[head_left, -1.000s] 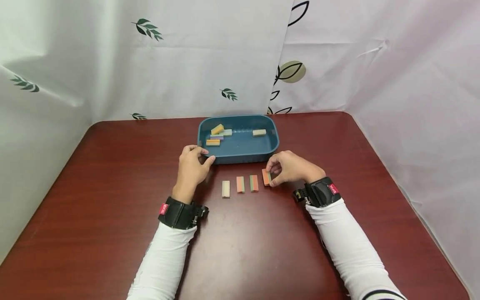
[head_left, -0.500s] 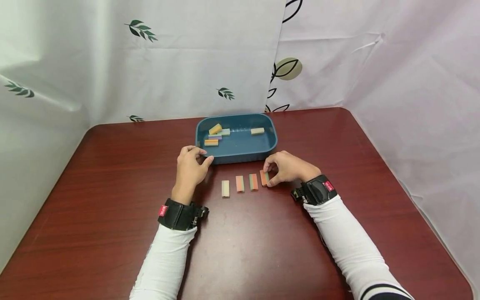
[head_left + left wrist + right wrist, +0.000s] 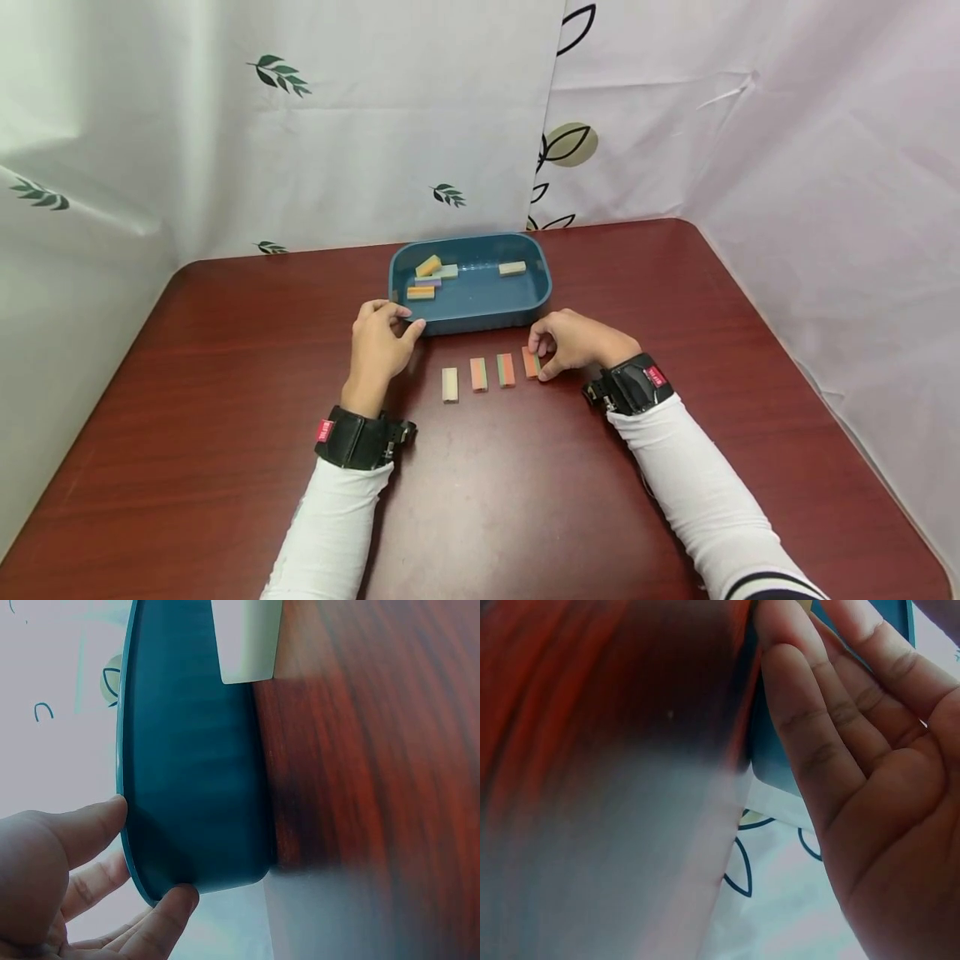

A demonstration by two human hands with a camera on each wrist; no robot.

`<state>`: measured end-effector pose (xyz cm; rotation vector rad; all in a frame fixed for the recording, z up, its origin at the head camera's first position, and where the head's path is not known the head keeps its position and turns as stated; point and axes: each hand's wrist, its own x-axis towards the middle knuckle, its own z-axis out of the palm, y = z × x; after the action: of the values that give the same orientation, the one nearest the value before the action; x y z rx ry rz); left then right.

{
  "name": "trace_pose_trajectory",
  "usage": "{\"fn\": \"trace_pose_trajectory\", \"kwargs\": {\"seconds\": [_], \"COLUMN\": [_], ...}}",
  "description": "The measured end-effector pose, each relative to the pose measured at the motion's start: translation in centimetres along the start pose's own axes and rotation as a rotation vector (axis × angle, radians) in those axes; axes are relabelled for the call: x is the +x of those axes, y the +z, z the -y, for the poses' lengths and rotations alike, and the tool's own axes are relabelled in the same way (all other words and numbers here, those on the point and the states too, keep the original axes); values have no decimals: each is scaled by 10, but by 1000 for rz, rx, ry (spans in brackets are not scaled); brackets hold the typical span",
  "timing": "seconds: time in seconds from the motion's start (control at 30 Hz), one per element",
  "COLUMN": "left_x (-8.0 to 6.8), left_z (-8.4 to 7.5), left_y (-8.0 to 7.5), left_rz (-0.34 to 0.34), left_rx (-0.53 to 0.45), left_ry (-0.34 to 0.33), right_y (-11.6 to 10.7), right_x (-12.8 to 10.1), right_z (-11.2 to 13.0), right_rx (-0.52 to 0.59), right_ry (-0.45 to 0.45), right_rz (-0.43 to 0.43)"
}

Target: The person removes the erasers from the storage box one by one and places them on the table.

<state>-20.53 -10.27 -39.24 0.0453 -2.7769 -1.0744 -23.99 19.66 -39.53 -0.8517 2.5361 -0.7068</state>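
— What have your hands got hold of?

— My right hand (image 3: 573,342) pinches the orange-and-green block (image 3: 531,362), fingertips at its far end and thumb at its near end. It is a small, flat-sided bar with square corners and a dull, chalky look, orange along one long half and green along the other. It lies on the table (image 3: 225,400) just in front of the tray, and its long axis runs from me toward the tray.

— And the left?

— My left hand (image 3: 381,340) grips the near left corner of the blue tray (image 3: 540,287), thumb against the outer wall, fingers curled over the rim. In the left wrist view the wall is smooth, matte plastic that curves round at the corner.

— Is the block on its own?

— No, it is the right end of a row of four. To its left lie a green-and-orange block (image 3: 506,370), an orange-and-pale block (image 3: 478,374) and a cream block (image 3: 450,384), all the same bar shape, all pointing the same way, side by side with small gaps between them.

— What is in the tray?

— Four more bars: a yellow one (image 3: 428,265) tilted, a pale green one (image 3: 448,271) touching it, an orange-topped one (image 3: 421,292) near the left wall, and a cream one (image 3: 512,268) apart at the right. They lie mostly crosswise.

— The surface?

— Dark red wood grain with a slight shine and rounded corners. Leaf-print cloth (image 3: 337,125) hangs behind in soft folds.
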Motion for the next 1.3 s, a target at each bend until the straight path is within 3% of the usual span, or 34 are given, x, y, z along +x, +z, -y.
{"fn": "trace_pose_trajectory", "kwargs": {"seconds": [0.23,0.4,0.57,0.83,1.3], "left_x": [-1,14,13,5,-8], "left_z": [1,-10,-12,-6,-2], "left_y": [-2,-6,-7,-5,-3], "left_rz": [-9,-39,-42,-20,-9], "left_rx": [0,-14,-20,0,5], "left_ry": [7,38,23,33,15], "right_y": [-3,-30,-39,-28,-16], "right_x": [0,-1,-7,-14,-13], "right_z": [2,2,1,1,11], "right_rx": [-3,-19,4,6,24], "right_ry": [-28,-30,-34,-82,-80], "right_rz": [11,-42,-136,-328,-502]}}
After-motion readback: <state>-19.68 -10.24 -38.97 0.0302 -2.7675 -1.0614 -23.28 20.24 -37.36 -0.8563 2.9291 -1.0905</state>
